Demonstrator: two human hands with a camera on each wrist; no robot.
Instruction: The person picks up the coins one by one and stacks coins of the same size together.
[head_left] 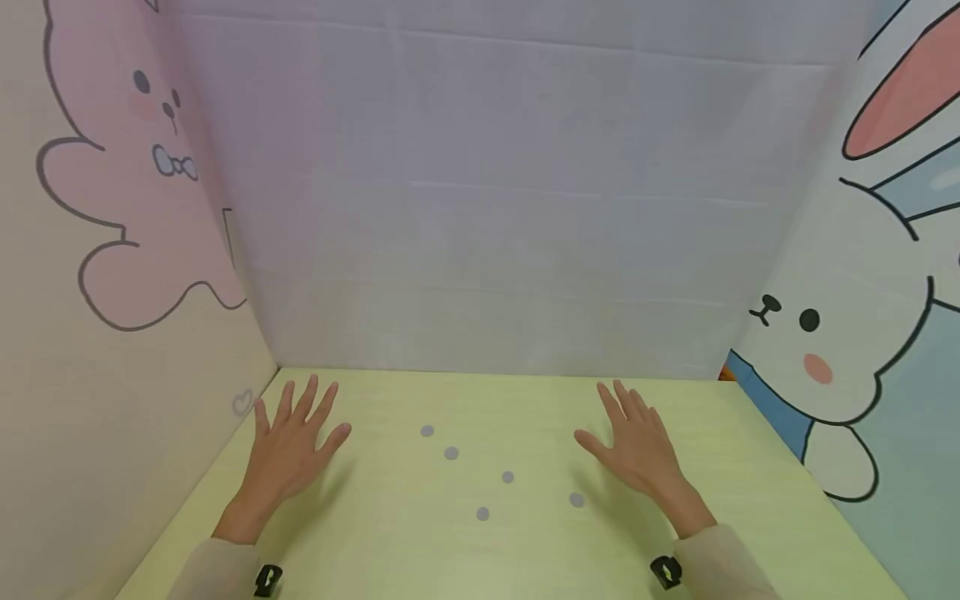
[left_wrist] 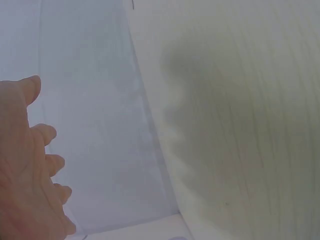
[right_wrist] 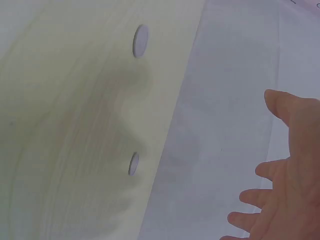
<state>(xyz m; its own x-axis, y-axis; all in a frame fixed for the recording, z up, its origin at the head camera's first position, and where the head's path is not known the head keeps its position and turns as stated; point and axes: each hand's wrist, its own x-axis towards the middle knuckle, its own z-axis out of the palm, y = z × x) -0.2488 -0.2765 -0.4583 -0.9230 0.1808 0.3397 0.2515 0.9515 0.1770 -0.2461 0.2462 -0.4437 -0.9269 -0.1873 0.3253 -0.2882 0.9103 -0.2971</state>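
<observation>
In the head view the left hand (head_left: 288, 450) is held over the left side of the pale yellow table (head_left: 405, 550), fingers spread and holding nothing. The right hand (head_left: 641, 450) hovers over the right side, also spread, with a shadow below it. Several small grey discs lie between the hands; one disc (head_left: 576, 500) is nearest the right hand, another disc (head_left: 427, 431) lies toward the left hand. The left wrist view shows the left hand (left_wrist: 30, 170) from the side, empty. In the right wrist view the right hand (right_wrist: 285, 175) is empty, with two discs on the table beyond.
A whitish sheet (head_left: 510, 208) stands along the table's back edge. On the left is a wall panel with a pink cartoon animal (head_left: 142, 192), and on the right a panel with a white rabbit (head_left: 847, 333). Both sleeves carry a small black object at the cuff.
</observation>
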